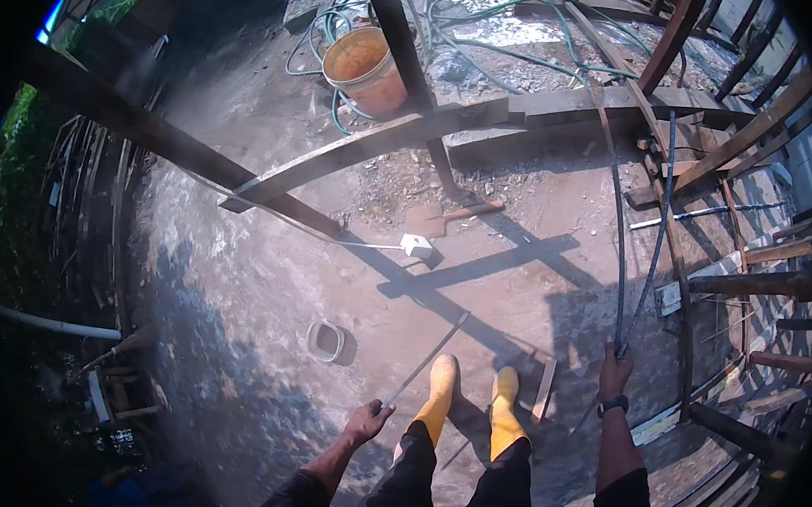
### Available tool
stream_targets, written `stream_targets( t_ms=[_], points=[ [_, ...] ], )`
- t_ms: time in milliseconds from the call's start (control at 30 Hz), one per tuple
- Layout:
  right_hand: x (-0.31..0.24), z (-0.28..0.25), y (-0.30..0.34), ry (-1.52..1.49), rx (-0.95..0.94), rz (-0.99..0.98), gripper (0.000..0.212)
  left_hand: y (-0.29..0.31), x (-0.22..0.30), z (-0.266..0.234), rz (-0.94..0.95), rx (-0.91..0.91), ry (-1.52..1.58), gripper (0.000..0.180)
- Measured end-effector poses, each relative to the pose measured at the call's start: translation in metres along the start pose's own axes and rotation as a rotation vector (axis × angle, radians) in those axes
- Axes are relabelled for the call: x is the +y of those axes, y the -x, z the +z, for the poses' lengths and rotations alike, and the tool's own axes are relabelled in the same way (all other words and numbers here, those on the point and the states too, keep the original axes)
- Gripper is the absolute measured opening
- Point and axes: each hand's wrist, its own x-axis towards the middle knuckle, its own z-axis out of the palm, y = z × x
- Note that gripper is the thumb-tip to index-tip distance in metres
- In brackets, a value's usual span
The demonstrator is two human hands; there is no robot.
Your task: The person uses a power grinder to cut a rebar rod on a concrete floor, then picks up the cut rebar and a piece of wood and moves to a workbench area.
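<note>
My left hand (369, 420) is closed around the lower end of a thin grey metal rod (428, 360), which slants up and right over the ground. At the right, my right hand (614, 375), below a dark wristwatch, grips two long dark rods (620, 219) at their near ends. They spread apart as they reach away toward the timber frame; whether they are one bent piece I cannot tell. Between my hands are my yellow boots (441, 384). A short wooden offcut (544, 389) lies beside the right boot.
A small square plastic container (326, 341) sits ahead on the left. Beyond it lie a white box-shaped piece on a stick (416, 246) and a shovel (426, 220). Wooden beams (365, 150) cross in front of an orange bucket (369, 82) and green hoses (492, 19). Timber (758, 286) crowds the right.
</note>
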Motion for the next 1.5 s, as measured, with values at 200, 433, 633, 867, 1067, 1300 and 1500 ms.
stream_targets(
  t_ms=[200,433,633,867,1067,1300,1500],
  points=[
    [-0.098,-0.058,0.036,0.145,-0.112,-0.169,0.049,0.124,0.038,-0.028,0.159,0.157,0.094,0.054],
    [-0.13,-0.151,0.136,0.725,-0.672,-0.225,0.066,0.279,0.056,-0.033,0.169,0.717,0.403,0.037],
    [-0.195,-0.108,0.176,0.969,-0.93,-0.661,0.049,0.375,0.03,-0.074,0.124,1.538,0.804,0.03],
    [-0.293,-0.013,0.286,0.909,-1.081,-1.112,0.036,0.393,-0.053,-0.099,0.191,1.876,1.485,0.045],
    [-0.366,0.081,0.49,0.284,-1.478,-1.31,0.019,0.416,-0.117,-0.105,0.492,1.663,2.221,0.053],
    [-0.374,0.157,0.689,0.47,-1.543,-1.692,0.023,0.433,-0.248,-0.118,0.578,1.379,2.625,0.093],
    [-0.354,0.24,0.763,0.746,-1.707,-1.828,0.041,0.421,-0.351,-0.119,0.11,1.401,2.773,0.052]
  ],
)
